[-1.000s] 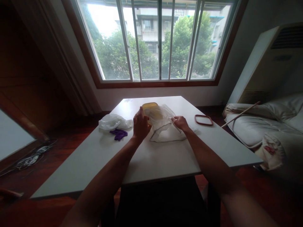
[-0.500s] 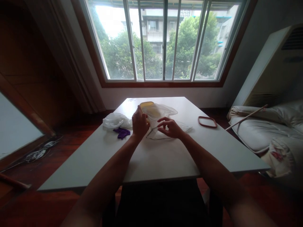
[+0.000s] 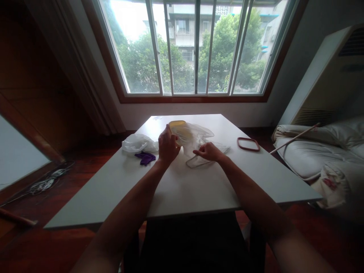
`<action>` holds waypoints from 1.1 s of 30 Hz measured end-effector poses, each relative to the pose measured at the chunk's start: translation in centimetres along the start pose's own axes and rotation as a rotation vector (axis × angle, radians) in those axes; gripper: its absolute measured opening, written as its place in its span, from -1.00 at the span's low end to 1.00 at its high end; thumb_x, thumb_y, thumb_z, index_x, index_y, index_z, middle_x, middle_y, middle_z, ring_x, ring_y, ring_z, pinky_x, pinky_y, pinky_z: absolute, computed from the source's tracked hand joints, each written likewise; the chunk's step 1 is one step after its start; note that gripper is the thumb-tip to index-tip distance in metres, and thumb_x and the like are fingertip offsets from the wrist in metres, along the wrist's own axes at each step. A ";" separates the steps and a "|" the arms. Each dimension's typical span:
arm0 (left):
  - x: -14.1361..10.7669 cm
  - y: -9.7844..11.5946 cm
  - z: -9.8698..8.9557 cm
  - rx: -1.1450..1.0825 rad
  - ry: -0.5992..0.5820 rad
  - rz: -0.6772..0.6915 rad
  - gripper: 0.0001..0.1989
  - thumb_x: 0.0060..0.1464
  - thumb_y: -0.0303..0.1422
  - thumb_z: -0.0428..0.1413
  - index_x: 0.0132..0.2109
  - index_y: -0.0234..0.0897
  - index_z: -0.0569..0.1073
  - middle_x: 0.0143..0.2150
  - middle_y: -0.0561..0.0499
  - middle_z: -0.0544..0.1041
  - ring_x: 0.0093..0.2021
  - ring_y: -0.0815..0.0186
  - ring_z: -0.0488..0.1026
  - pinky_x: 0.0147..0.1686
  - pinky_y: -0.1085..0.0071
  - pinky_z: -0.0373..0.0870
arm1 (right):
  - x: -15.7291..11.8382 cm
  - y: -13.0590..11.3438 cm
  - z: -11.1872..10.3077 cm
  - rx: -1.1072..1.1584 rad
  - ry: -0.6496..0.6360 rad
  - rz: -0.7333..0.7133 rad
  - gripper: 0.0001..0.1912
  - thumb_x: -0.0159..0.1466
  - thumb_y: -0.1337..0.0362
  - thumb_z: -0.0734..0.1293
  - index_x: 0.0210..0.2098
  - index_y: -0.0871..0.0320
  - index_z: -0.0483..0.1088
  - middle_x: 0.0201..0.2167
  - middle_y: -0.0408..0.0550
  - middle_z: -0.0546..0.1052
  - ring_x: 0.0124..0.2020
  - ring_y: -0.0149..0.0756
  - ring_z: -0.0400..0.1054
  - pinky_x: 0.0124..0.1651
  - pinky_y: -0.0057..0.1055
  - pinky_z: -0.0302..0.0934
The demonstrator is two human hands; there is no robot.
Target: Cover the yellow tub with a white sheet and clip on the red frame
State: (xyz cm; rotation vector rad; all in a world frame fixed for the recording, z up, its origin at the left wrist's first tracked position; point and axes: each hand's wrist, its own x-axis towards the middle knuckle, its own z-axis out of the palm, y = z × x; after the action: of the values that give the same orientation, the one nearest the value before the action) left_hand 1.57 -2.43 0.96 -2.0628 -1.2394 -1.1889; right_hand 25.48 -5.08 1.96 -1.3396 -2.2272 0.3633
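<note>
Near the far middle of the white table [image 3: 193, 193], my left hand [image 3: 168, 146] grips the left side of a yellow container [image 3: 178, 124]. A thin clear plastic bag [image 3: 199, 131] lies over the container and spreads to the right. My right hand [image 3: 209, 151] is closed, its thumb and fingers pinching the bag's near part. A loop of the bag's edge lies on the table below that hand. What the container holds, if anything, cannot be made out.
A crumpled white plastic bag [image 3: 138, 144] and a purple cloth [image 3: 145, 158] lie left of my left hand. A reddish-brown rounded frame [image 3: 248, 144] rests on the table's right side. Beyond the right edge, a stick [image 3: 295, 138] leans over a padded white seat [image 3: 301, 159].
My right hand has moved slightly right and closed on the clear bag, whose near part has shifted right with it. My left hand keeps its hold on the container.
</note>
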 end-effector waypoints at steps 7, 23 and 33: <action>-0.1 0.6 -0.2 -0.018 -0.031 0.136 -0.65 -0.06 -0.51 0.18 -0.09 -0.25 0.33 0.50 -0.30 -0.13 0.44 -0.09 0.01 0.30 -0.10 0.05 | -0.1 4.2 -2.8 -0.294 0.410 0.414 -0.55 0.26 0.07 0.36 -0.03 0.31 0.51 -0.03 0.29 0.55 -0.05 0.02 0.46 0.01 -0.21 0.26; -0.2 3.6 -0.8 -0.054 -0.142 0.294 -0.75 0.06 -0.54 0.08 -0.08 -0.26 0.37 0.49 -0.25 -0.07 0.47 -0.01 -0.05 0.37 -0.11 -0.05 | 1.4 3.5 1.9 -0.256 0.306 -0.119 0.52 -0.10 0.05 0.62 0.46 0.18 -0.51 0.46 0.33 -0.13 0.47 0.20 -0.27 0.42 0.14 -0.28; -0.3 3.7 -0.7 -0.041 -0.125 0.267 -0.73 0.04 -0.54 0.09 -0.09 -0.24 0.35 0.49 -0.25 -0.08 0.47 0.00 -0.07 0.35 -0.12 -0.03 | 1.7 4.4 2.0 -0.301 0.249 0.026 0.07 0.09 0.26 0.45 0.43 0.34 -0.16 0.12 0.28 0.47 0.13 0.06 0.36 0.32 0.00 -0.02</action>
State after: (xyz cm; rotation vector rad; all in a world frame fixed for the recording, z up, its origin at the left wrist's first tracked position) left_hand 4.38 -4.91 1.32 -2.2780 -0.9600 -0.9827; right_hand 27.01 -1.41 -1.32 -1.4755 -2.1128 -0.1319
